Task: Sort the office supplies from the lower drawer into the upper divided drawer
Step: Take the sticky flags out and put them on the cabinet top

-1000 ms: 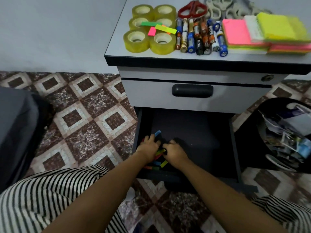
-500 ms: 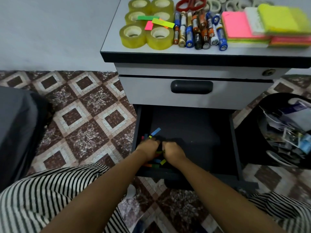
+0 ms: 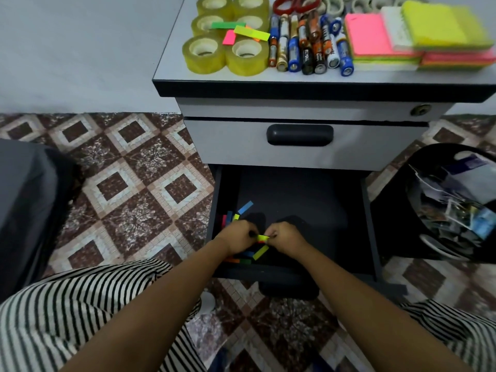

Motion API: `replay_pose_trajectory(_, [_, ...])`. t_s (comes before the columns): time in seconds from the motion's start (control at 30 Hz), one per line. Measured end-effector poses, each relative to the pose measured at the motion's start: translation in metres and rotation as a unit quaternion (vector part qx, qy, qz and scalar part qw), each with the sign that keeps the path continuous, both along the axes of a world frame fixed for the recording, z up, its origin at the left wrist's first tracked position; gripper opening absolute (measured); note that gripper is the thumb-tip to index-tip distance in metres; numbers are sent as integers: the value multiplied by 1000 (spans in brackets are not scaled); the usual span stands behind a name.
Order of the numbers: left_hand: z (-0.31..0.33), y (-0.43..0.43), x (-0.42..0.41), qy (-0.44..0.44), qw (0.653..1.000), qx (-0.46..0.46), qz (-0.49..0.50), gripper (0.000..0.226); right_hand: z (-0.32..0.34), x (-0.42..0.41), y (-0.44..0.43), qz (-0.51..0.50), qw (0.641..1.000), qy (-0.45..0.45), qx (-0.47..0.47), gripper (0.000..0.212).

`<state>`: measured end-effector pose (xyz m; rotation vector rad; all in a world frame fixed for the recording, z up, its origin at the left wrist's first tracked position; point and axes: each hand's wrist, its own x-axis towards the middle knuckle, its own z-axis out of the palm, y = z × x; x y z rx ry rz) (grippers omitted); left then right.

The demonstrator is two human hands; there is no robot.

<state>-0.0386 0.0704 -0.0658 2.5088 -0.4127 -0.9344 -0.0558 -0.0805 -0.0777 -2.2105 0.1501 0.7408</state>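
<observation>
The lower drawer (image 3: 349,210) stands pulled out, black inside. Small coloured sticky flags (image 3: 244,207) lie scattered at its front left. My left hand (image 3: 239,234) and my right hand (image 3: 285,237) meet above them, and both pinch a small bundle of yellow flags (image 3: 263,238) between their fingertips. More flags (image 3: 260,252) lie just below the hands. The upper drawer (image 3: 300,143) with its black handle is closed. On the cabinet top lie several tape rolls (image 3: 206,53), batteries (image 3: 308,47), a few flags (image 3: 251,33), sticky note pads (image 3: 375,38) and red scissors (image 3: 295,2).
A black bin (image 3: 442,205) full of scraps stands right of the drawer. A dark grey object (image 3: 24,205) sits at the left on the patterned tile floor (image 3: 134,170). My striped trouser legs fill the bottom corners.
My hands have lifted slightly from the drawer floor and drawn together, and now pinch yellow flags between them. The camera has tilted down a little.
</observation>
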Motion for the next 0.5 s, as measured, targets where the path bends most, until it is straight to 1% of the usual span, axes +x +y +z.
replay_pose_trajectory(0.13, [0, -2, -2, -10, 1000, -14, 26, 20, -1, 0, -7, -12, 1000, 0, 0, 11])
replay_pose_trajectory(0.2, [0, -3, -2, -20, 999, -5, 48, 24, -1, 0, -14, -38, 999, -7, 0, 11])
replay_pose_trajectory(0.23, [0, -5, -3, -23, 999, 12, 43, 26, -1, 0, -18, -56, 998, -13, -2, 12])
replay_pose_trajectory(0.37, [-3, -15, -10, -13, 993, 109, -53, 31, -4, -3, -31, -130, 991, -14, -11, 16])
replay_pose_trajectory(0.5, [-5, -23, -10, -27, 984, 153, -92, 31, -6, -6, -34, -140, 990, -8, -5, 15])
